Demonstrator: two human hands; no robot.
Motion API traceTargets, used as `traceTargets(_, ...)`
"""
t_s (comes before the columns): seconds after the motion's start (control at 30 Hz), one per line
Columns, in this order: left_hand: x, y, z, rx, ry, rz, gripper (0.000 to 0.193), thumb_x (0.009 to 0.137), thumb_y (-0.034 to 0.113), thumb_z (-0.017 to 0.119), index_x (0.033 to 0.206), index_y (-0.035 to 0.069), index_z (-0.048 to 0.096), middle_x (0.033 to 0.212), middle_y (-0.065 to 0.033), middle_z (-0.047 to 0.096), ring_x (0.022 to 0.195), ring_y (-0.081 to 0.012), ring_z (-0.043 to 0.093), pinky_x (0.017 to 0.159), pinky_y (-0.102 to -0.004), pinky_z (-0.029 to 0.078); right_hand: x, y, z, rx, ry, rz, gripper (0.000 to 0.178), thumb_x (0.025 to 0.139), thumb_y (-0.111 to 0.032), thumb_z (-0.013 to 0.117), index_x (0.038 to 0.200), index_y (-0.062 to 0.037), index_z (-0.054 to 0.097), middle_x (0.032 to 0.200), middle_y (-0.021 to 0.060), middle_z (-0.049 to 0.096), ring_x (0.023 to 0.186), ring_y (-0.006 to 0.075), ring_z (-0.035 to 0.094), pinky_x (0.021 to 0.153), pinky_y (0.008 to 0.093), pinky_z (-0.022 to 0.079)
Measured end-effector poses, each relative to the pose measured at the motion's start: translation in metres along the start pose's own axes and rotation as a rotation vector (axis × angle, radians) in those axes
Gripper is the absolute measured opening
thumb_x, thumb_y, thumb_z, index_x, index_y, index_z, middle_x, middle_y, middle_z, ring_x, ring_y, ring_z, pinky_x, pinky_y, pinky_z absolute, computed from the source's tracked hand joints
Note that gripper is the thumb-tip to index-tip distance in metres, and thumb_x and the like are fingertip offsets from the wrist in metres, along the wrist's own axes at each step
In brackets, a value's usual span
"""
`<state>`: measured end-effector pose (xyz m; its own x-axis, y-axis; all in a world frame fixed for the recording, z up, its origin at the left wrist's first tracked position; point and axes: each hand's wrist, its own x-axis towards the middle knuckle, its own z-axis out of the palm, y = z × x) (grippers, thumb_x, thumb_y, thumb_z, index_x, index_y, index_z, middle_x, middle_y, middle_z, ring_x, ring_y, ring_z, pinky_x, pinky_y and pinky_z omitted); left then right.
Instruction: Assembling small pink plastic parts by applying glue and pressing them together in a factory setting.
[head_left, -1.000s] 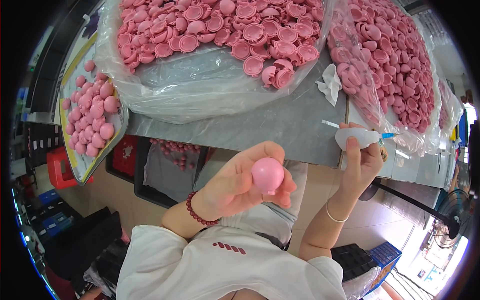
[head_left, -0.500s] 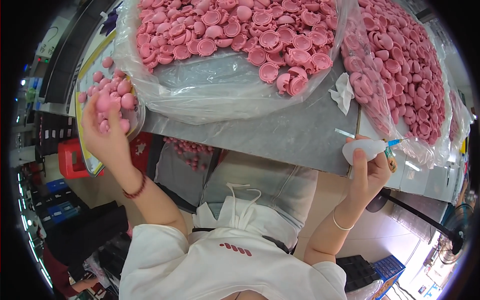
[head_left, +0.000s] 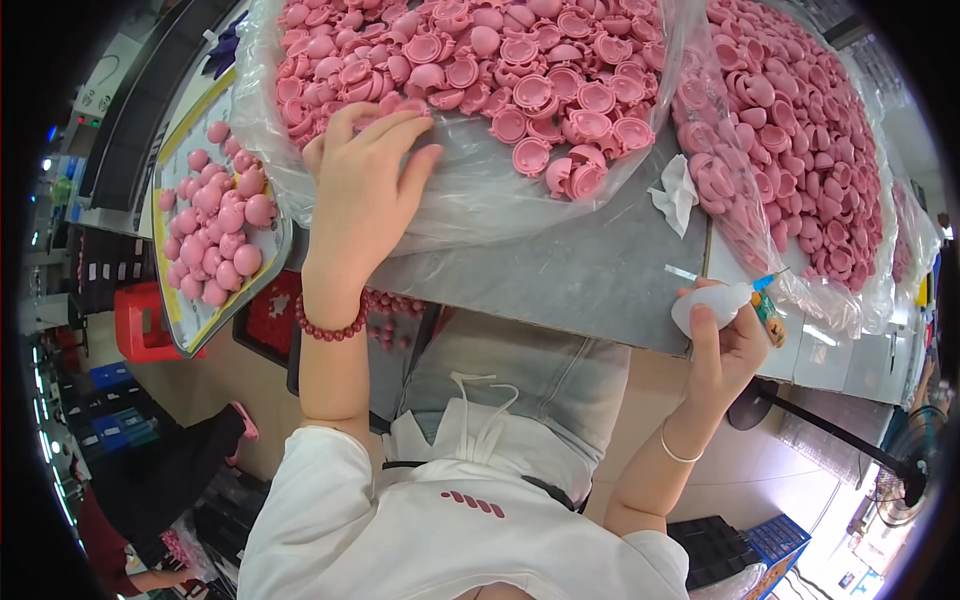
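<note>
At the near left edge of a heap of pink plastic half-shells (head_left: 530, 92), my left hand (head_left: 370, 185) reaches palm down. Its fingertips touch the shells, and the thumb stands apart from the fingers. Off to the right, my right hand (head_left: 728, 345) is wrapped round a white squeeze bottle (head_left: 708, 308). The bottle lies tilted, with its blue needle tip (head_left: 768, 281) pointing right. Left of my left arm, a tray (head_left: 188, 318) with a yellow border carries a pile of pink balls (head_left: 212, 215).
Clear plastic sheeting (head_left: 440, 228) lies under the shells on the grey table (head_left: 560, 285). A second pink heap (head_left: 800, 150) rises at the right. Crumpled white tissue (head_left: 677, 195) lies between the heaps. A red stool (head_left: 140, 320) stands below the tray.
My left hand has moved right from the balls on the tray to the shell heap. The balls it covered now show on the tray. My right hand keeps the bottle at nearly the same place.
</note>
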<state>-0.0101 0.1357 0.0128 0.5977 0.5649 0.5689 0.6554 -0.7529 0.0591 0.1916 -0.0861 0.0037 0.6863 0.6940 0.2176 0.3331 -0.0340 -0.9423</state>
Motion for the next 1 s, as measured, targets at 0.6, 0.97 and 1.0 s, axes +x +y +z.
traceTargets(0.6,-0.079,0.108,-0.019,-1.820,-0.227,-0.216,0.011,0.075,0.004,0.060,0.084,-0.001,0.058,0.095,-0.0198,0.054,0.083,-0.0194,0.055,0.072,-0.0288,0.045,-0.059,-0.028,0.039,0.710,-0.222,-0.018,0.031,0.080,-0.016,0.053,0.097,0.0072,0.042,0.085,0.0232,0.058,0.071,0.0239,0.060,0.061,0.0305,0.051)
traceTargets(0.97,-0.074,0.113,-0.031,-2.196,-0.539,-0.573,0.043,0.072,0.003,0.064,0.110,-0.004,0.046,0.110,-0.0242,0.050,0.095,-0.0204,0.055,0.077,-0.0285,0.048,-0.035,-0.030,0.011,0.593,0.027,-0.373,0.048,0.072,-0.035,0.061,0.099,0.0023,0.046,0.070,0.0043,0.044,0.052,0.0103,0.033,0.040,0.0213,0.020)
traceTargets(1.0,-0.074,0.114,-0.034,-2.211,-0.570,-0.596,0.047,0.071,0.003,0.065,0.113,-0.003,0.045,0.111,-0.0244,0.049,0.096,-0.0210,0.055,0.078,-0.0285,0.048,-0.035,-0.032,0.009,0.511,-0.003,-0.446,0.049,0.072,-0.037,0.061,0.099,0.0022,0.048,0.072,0.0047,0.043,0.056,0.0111,0.033,0.041,0.0215,0.021)
